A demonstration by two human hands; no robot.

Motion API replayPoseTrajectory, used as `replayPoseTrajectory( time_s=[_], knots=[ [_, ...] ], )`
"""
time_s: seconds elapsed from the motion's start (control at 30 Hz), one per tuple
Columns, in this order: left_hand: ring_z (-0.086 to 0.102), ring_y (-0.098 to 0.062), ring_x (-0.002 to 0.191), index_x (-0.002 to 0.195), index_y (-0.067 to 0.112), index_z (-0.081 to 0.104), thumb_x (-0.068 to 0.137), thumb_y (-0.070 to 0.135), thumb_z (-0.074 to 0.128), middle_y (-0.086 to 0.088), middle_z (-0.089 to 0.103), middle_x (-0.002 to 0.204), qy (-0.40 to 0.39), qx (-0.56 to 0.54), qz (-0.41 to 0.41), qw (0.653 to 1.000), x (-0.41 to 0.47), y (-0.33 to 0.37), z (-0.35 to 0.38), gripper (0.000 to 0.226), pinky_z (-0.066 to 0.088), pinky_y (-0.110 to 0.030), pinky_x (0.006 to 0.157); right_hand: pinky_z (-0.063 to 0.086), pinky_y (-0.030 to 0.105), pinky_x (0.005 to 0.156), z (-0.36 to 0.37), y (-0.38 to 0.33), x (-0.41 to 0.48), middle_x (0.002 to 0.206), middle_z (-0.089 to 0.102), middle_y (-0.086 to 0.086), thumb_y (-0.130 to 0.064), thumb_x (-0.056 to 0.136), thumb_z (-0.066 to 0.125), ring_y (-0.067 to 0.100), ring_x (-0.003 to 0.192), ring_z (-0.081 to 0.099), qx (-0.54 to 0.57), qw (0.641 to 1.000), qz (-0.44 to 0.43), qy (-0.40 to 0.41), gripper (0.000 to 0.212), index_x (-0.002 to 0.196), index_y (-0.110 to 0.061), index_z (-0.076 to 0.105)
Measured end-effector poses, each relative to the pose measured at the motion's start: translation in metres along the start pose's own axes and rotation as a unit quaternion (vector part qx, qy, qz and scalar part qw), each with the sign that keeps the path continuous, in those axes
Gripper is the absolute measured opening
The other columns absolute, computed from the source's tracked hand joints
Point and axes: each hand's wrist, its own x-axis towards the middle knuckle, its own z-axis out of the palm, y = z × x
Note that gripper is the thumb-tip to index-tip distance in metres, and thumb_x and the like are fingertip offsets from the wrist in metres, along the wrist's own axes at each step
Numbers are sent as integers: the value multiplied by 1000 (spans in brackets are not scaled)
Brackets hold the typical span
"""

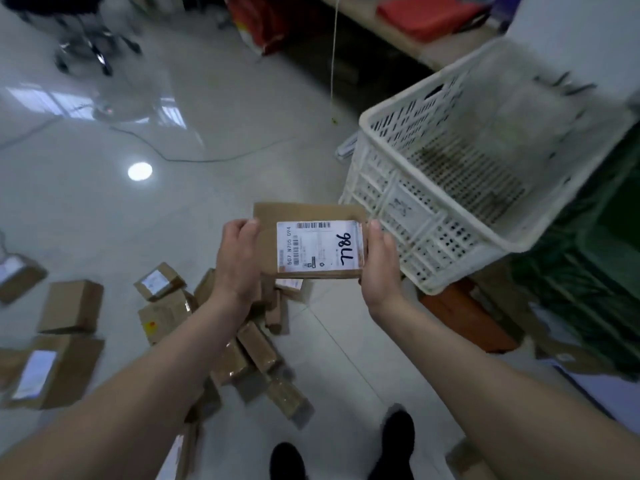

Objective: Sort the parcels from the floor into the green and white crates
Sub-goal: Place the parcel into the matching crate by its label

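Parcel (pixel 311 244) label-up, grasped at both short ends: left hand (pixel 239 261) and right hand (pixel 379 265) curled round one each. Long axis hand to hand. White crate (pixel 433 230) just beyond right hand; green crate (pixel 581 265) farther right.

A black cable (pixel 207 160) snakes across the glossy tiled floor (pixel 242 98). A wheeled chair base (pixel 93 50) stands top left, with red bags (pixel 263 19) beyond.
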Motion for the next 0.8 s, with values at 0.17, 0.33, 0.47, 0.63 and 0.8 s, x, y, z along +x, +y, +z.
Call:
replayPoseTrajectory(
  time_s=[0.17, 0.33, 0.47, 0.63, 0.8],
  knots=[
    [68, -29, 95, 116, 10, 55, 83, 54, 50, -6, 65, 101, -72, -16, 55, 996, -37, 73, 37, 55, 56, -55, 83, 37, 11, 73, -63, -65, -11, 97, 58, -19, -50, 110, 29, -18, 85, 54, -11, 998, -60, 24, 42, 120, -19, 56],
    [69, -32, 100, 123, 5, 57, 68, 64, 49, -16, 69, 113, -139, -41, 80, 986, -77, 122, 105, 82, 58, -49, 79, 49, 26, 84, -146, -112, -19, 104, 71, -11, -54, 109, 28, 7, 101, 66, 24, 993, -97, 55, 47, 117, -25, 63],
    [66, -36, 107, 117, 12, 62, 70, 66, 47, -18, 68, 115, -172, -44, 92, 980, -110, 143, 171, 73, 54, -55, 89, 51, 48, 101, -222, -131, -17, 107, 77, -4, -85, 86, 29, 19, 105, 72, 38, 990, -106, 81, 76, 115, -29, 71],
    [65, -39, 107, 115, 14, 64, 80, 62, 46, -17, 67, 116, -212, -37, 120, 969, -148, 161, 256, 62, 54, -60, 88, 50, 50, 105, -317, -142, -15, 111, 78, -6, -93, 77, 28, 15, 108, 71, 55, 982, -121, 132, 86, 118, -31, 72],
    [65, -37, 109, 116, 21, 65, 85, 62, 43, -13, 68, 118, -270, -40, 123, 954, -178, 165, 325, 56, 54, -59, 91, 50, 52, 105, -393, -138, -5, 112, 77, -4, -109, 59, 28, 19, 110, 71, 65, 974, -123, 176, 106, 116, -31, 72]
  ],
)
